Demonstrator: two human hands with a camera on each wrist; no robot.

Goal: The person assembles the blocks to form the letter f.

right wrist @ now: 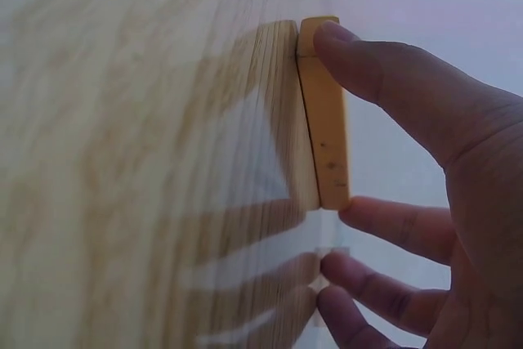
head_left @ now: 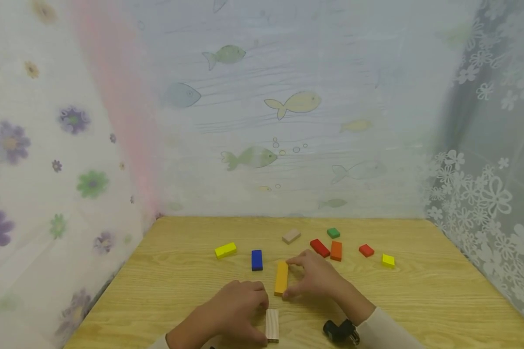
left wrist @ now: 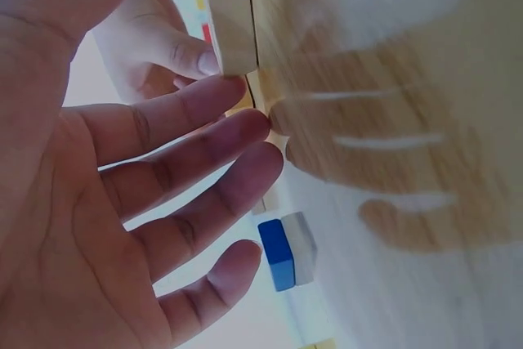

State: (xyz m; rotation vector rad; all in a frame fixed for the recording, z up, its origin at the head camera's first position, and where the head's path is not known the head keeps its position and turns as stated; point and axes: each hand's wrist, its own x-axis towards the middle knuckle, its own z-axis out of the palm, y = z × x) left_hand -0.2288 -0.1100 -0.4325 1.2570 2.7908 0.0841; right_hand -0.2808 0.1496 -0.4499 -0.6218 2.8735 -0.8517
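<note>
Right hand pinched the long orange rectangular block end to end; left hand likewise pinched the plain wooden rectangular block on its near side, both on the wood-grain counter. Likely risk: fingertip-only contact, off-centre, could've let either pivot or slip.

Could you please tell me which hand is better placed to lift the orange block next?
Probably the right hand: its fingers span the orange block end to end, while the left hand is at the pale wooden block nearer the person.
</note>
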